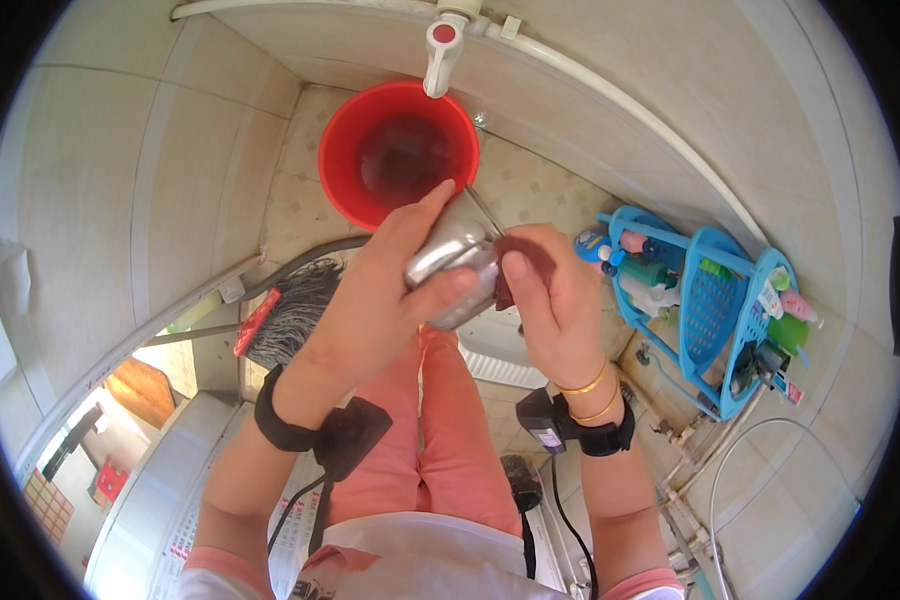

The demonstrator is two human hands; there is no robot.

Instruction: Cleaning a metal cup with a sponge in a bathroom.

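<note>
My left hand (390, 277) grips a shiny metal cup or small pot (457, 259), which is tilted, its rim towards the upper right. Pinched between the thumb and fingers of my right hand (559, 296) is a dark red cloth or scouring pad (523, 270), pressed against the metal vessel near its rim. Just beyond my left fingertips stands a red plastic bucket (330, 161) with dark liquid in the bottom. Above the bucket's far edge juts a white tap (441, 60) with a red button on top. My palms and the vessel's inside are hidden.
A blue plastic shelf rack (690, 315) full of bottles and tubes stands at the right. Left of my legs lies a grey string mop head (292, 315) with a red clamp, beside a dark hose (300, 262). A white ceramic fixture (495, 337) is on the floor below my hands.
</note>
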